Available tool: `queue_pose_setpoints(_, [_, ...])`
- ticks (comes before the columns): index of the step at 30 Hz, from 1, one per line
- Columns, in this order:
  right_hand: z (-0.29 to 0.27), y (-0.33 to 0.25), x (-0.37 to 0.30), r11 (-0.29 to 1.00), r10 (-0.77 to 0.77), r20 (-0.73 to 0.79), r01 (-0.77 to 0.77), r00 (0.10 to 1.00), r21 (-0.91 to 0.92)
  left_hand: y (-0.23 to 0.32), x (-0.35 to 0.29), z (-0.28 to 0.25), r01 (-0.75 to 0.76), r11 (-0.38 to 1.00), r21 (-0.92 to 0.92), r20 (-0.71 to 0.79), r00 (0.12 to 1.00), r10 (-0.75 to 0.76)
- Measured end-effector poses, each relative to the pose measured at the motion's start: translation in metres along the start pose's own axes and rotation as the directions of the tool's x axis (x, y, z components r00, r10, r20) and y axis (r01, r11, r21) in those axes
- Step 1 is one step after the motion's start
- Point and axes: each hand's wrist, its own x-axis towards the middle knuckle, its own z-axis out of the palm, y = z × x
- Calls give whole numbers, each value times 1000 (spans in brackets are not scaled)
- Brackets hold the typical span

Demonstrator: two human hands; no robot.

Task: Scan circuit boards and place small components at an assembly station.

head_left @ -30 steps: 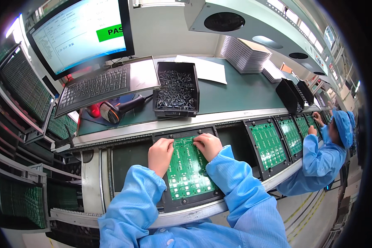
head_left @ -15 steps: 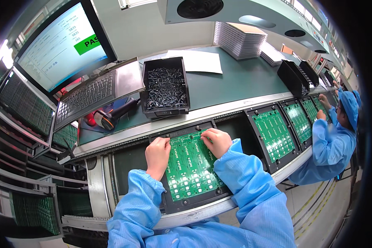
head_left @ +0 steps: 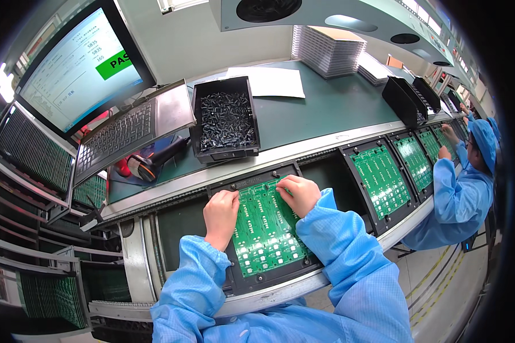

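Head view: left hand [head_left: 221,212] and right hand [head_left: 300,195] bunched, anything pinched unclear, at a glossy, rectangular green board [head_left: 264,231].

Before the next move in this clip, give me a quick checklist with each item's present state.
1. Circuit board lying flat in its black carrier frame: ok, by appearance.
2. Left hand at the board's upper left corner: ok.
3. Right hand near its upper right corner: ok.
4. Small part in either grip: cannot tell; too small or hidden.
5. Black bin stocked with small components: ok.
6. Monitor showing a green banner: ok.
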Motion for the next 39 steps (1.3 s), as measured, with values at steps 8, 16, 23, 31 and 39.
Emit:
queue_pose_setpoints(8, [2,-2,-2,1000,-3,27,3,1000,-13,3,-2,-1,-39,998,56,71,997,35])
queue_pose_setpoints(16, [2,2,-1,1000,1,20,-1,1000,-9,0,-1,1,-90,996,14,63,994,89])
queue_pose_setpoints(23, [2,3,-1,999,-9,32,10,999,-37,-2,2,5,-102,994,-27,70,992,104])
queue_pose_setpoints(31, [6,8,-3,999,-14,26,16,1000,-49,-4,4,15,-125,992,-10,68,990,125])
queue_pose_setpoints(39, [6,2,-4,1000,-2,51,3,999,-18,-1,-2,22,-84,995,51,30,996,82])
